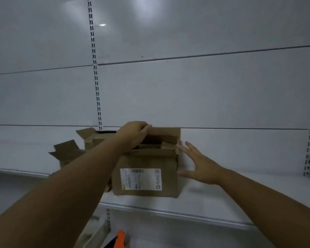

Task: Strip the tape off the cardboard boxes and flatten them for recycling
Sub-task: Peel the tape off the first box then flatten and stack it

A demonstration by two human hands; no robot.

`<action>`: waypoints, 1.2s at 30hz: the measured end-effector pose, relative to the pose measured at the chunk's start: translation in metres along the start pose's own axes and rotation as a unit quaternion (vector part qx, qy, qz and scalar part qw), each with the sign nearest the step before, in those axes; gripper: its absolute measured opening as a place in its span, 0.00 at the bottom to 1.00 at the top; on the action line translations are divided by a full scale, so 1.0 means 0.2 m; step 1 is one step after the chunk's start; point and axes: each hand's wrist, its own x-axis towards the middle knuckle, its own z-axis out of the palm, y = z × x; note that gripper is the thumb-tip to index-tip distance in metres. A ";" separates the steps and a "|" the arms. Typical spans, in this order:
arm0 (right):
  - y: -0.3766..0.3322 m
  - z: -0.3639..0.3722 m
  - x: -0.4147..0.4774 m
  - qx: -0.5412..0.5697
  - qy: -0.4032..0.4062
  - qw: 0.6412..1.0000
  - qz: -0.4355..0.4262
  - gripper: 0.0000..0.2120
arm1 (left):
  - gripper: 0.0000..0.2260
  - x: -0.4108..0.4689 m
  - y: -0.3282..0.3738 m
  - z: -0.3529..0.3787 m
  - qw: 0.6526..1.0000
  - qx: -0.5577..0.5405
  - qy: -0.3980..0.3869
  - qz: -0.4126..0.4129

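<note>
Box (147, 174) with a white label (141, 179) stands on the shelf (222, 197), at lower centre. Left hand (132, 135) grips its back flap (166, 132). Right hand (199, 163) is spread open beside its right side. More boxes (73, 149) stand at left.

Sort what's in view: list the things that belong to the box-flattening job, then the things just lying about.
Job:
- labelled cardboard box, its back flap gripped by the left hand
- right hand, open beside the box
- two more opened cardboard boxes behind it on the left

Lying about:
- white shelf
- orange object below the shelf, unidentifiable
</note>
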 end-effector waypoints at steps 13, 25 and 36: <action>-0.04 0.10 -0.07 0.070 0.169 0.981 -0.058 0.14 | 0.18 -0.03 -0.21 -0.12 0.999 -0.017 0.036 0.022; 0.16 -0.25 -0.32 0.128 0.420 0.885 0.156 0.11 | 0.18 0.06 0.06 0.09 0.938 -0.331 -0.025 0.098; 0.16 -0.22 -0.42 0.533 0.374 0.672 0.353 0.14 | 0.40 0.04 0.43 0.51 0.908 -0.400 0.047 0.114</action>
